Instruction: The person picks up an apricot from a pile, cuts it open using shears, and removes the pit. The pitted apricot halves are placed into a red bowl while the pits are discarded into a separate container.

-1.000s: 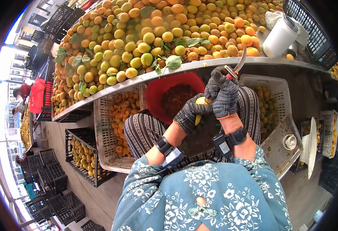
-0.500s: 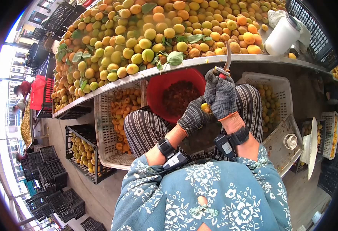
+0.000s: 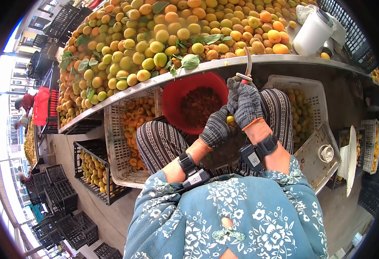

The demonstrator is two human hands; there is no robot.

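Observation:
My left hand (image 3: 216, 128), in a grey knit glove, is closed around an apricot (image 3: 231, 121), of which only a yellow piece shows. Right against it, my right hand (image 3: 244, 104), gloved the same way, grips a curved knife (image 3: 248, 64) by its red handle. The blade points up and away from me, its tip near the table edge. Just beyond my hands, between my knees, sits a red basin (image 3: 171, 103) with dark reddish-brown bits in it. Where the fingers meet, the apricot's far side is hidden.
Apricots (image 3: 124, 60) with some leaves are heaped on the metal-edged table (image 3: 142, 84). A white crate (image 3: 113, 146) of apricot halves stands left, another white crate (image 3: 317, 93) of apricots right. A black crate (image 3: 107, 172) holds more. A white jar (image 3: 312, 32) stands on the table.
Both hands stay together, with the knife shifted slightly left and a little less of the apricot showing. The whole view has moved a little.

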